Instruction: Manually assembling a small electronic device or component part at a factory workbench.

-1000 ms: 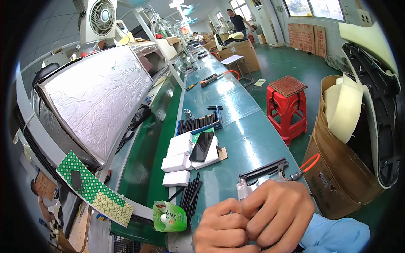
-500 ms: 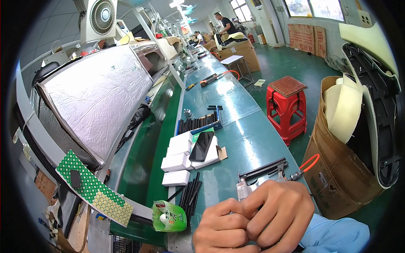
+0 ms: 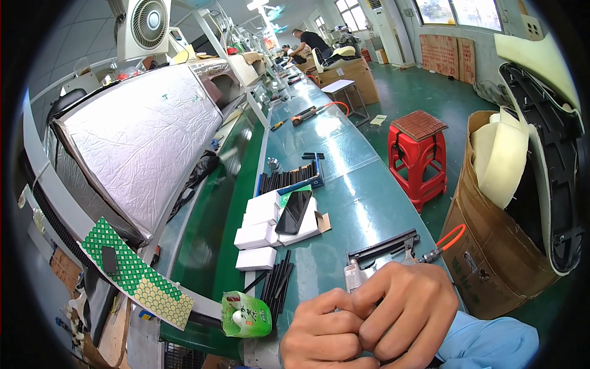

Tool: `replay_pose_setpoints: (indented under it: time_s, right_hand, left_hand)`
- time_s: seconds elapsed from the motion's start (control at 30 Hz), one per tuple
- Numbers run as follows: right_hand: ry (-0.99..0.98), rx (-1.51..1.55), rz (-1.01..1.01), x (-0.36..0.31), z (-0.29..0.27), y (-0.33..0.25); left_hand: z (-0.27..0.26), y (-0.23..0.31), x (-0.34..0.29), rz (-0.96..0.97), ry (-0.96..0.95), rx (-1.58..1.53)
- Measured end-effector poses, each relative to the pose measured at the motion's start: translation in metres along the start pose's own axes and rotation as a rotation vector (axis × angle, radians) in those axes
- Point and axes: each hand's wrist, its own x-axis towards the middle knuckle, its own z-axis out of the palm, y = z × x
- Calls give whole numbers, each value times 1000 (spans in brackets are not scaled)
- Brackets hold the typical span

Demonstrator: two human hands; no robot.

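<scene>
My left hand [image 3: 322, 332] and my right hand [image 3: 409, 310] are pressed together at the lower edge, over the near end of the green workbench. Both are closed with the fingers curled in; the palms are hidden, so I cannot see whether anything is inside. Just beyond the knuckles lies an air-powered staple gun [image 3: 384, 244], its orange hose [image 3: 453, 236] curving off to the right. Left of my hands are several thin black strips [image 3: 279, 280] and an opened green packet [image 3: 247, 315] with something white in it.
White boxes [image 3: 256, 259] carry a black phone [image 3: 294, 213]. Behind stands a blue tray [image 3: 318, 175] of black strips. Another tool [image 3: 304, 115] lies farther along. Right of the bench are a red stool [image 3: 418, 160] and a large carton [image 3: 491, 252]. A person [image 3: 314, 42] works far back.
My hands and the things on the bench stay in place. The person far back has leaned forward and to the left.
</scene>
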Motion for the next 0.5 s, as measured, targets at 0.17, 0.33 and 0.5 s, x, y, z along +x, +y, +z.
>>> replay_pose_setpoints:
  time_s: [0.17, 0.33, 0.5]
  right_hand:
    - [-1, -21, 27, -2, -1, -5]
    - [-15, 28, 19, 3, 2, -1]
    - [-10, 0, 37, -3, -2, -3]
  left_hand:
    - [2, -3, -7, 16, -10, -29]
    - [1, 5, 3, -4, 11, 17]
    - [6, -4, -1, -1, 39, -16]
